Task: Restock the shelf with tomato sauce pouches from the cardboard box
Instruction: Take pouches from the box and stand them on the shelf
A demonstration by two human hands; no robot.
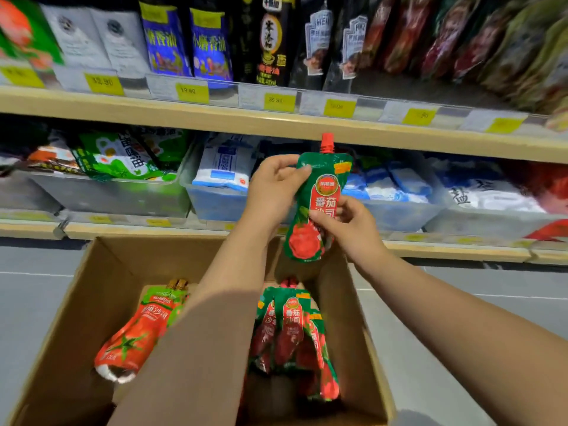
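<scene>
Head view shows 1 green-and-red tomato sauce pouch (pixel 319 195) held upright above the open cardboard box (pixel 92 290), its red spout cap (pixel 327 142) pointing up toward the edge of the upper shelf (pixel 276 123). Both hands are closed on it: the left hand (pixel 275 187) pinches the upper left edge with curled fingers, and the right hand (pixel 344 224) grips the lower middle from the right side. The pouch's long axis runs nearly vertical, tilted slightly, with its base just over the box's far wall. Directly behind it lies the lower shelf (pixel 430 245), where clear bins (pixel 408 216) hold blue-and-white bags, so the placing move likely goes forward and away from the body. Inside the box, several matching pouches (pixel 292 336) lie under the arms, and 1 red-orange pouch (pixel 135 333) lies to the left. Restocking looks far from finished.
</scene>
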